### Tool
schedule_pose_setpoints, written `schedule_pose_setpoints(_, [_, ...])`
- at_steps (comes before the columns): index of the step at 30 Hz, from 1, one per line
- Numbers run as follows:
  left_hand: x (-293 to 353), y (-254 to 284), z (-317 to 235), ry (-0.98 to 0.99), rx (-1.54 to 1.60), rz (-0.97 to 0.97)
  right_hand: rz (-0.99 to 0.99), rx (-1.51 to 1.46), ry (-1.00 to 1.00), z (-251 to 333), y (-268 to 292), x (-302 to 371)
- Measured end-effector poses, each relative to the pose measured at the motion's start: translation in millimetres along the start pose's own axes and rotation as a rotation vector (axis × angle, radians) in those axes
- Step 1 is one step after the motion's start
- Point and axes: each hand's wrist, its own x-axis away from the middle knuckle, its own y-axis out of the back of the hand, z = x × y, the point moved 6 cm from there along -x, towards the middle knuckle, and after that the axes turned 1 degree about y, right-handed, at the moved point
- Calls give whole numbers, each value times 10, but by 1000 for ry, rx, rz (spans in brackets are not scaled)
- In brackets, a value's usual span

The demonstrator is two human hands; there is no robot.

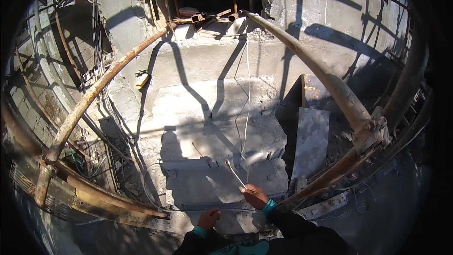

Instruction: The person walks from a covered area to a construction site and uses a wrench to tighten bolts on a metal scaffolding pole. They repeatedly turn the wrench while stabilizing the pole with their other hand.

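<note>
My right hand (255,196) is closed around a thin pale rod (235,173) with a wider, brownish tip. The rod slants up and to the left, over the rough concrete steps (236,137); I cannot make out its exact kind. Lower and to the left, my left hand (209,218) is curled closed beside a thin grey cable (188,210) that runs across the bottom step. Whatever those fingers hold, if anything, is hidden. A white cord (247,104) hangs down from the opening above, passing close behind the rod.
Rusty scaffold pipes (96,87) frame the left side, and a thick pipe (325,73) with a joint (370,132) slopes down on the right. A grey board (310,137) leans beside the steps. Metal pieces (198,17) lie on the upper ledge.
</note>
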Motion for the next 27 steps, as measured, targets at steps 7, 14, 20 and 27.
schedule_pose_setpoints(7, [-1434, 1058, -2346, -335, -91, 141, -573, -156, 171, 2132, 755, -782])
schedule_pose_setpoints(14, [-1908, 154, -5030, -760, -242, 424, -1110, 339, 562, 3917, 1503, -331])
schedule_pose_setpoints(20, [-1441, -787, -6812, -1622, -478, 466, -1317, 652, 455, 4288, 1806, -201])
schedule_pose_setpoints(27, [-1236, -2038, -7504, -1873, -986, 1013, -1455, 267, 370, 4339, 1908, -120])
